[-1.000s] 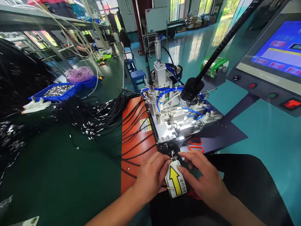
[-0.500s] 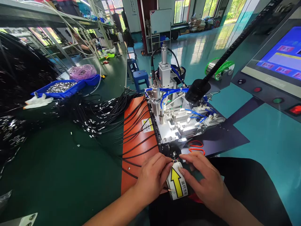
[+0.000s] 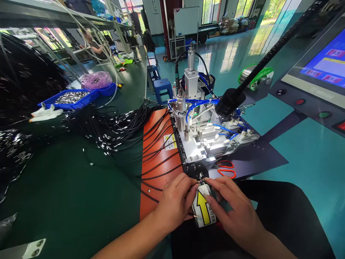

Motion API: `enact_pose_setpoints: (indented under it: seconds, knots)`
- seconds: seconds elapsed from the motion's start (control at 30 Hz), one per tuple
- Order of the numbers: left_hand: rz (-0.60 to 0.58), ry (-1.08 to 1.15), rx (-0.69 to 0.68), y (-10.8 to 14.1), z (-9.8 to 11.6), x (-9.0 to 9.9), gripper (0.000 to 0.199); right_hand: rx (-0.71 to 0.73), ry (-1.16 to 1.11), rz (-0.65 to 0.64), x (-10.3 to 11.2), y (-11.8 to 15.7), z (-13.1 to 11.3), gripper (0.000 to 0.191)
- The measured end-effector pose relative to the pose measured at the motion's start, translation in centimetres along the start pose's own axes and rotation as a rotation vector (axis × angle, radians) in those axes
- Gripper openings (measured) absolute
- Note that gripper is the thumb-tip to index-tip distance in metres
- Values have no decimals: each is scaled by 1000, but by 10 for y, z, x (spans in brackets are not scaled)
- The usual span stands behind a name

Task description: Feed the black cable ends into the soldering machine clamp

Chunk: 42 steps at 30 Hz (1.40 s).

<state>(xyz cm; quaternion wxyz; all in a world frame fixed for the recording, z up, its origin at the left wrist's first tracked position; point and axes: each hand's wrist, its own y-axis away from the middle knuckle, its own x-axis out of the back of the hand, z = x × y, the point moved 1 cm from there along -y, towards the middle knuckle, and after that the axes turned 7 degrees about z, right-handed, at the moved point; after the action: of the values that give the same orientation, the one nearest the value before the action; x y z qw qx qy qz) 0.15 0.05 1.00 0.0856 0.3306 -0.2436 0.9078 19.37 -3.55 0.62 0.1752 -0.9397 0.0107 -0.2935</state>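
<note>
My left hand (image 3: 176,198) pinches the end of a thin cable, with fingertips at the top of a white plate with a yellow arrow (image 3: 204,207). My right hand (image 3: 234,205) comes from the other side; its index fingertip is at the same small wire end and its thumb is over the plate's right edge. Its fingers are apart, and whether it grips a wire is too small to tell. Black cables (image 3: 159,165) lie across the orange sheet (image 3: 151,144), their ends at the edge of the metal machine (image 3: 199,144).
Red-handled scissors (image 3: 226,173) lie right of my hands. A black flexible lamp (image 3: 229,102) hangs over the machine. At right is a control panel (image 3: 309,104). Cable bundles (image 3: 115,126), a blue tray (image 3: 72,99) and a glove (image 3: 45,113) are left. A person (image 3: 93,43) sits far back.
The view has shifted slightly. My right index fingertip has moved left, closer to my left fingertips at the wire end. My left hand is nearly unmoved.
</note>
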Motion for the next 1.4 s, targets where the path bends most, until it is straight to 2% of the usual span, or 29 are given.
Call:
enact_pose_setpoints:
  seconds: [0.53, 0.97, 1.23, 1.4]
  knots:
    - [-40, 0, 11, 1, -1, 0, 11, 62, 63, 10, -5, -8, 2, 33]
    - [-51, 30, 36, -2, 1, 2, 13, -55, -48, -57, -2, -7, 1, 37]
    - [-26, 12, 30, 0, 0, 1, 11, -259, -233, -155, -2, -2, -3, 46]
    - [-26, 8, 48, 0, 0, 0, 11, -317, -297, -177, -3, 6, -2, 52]
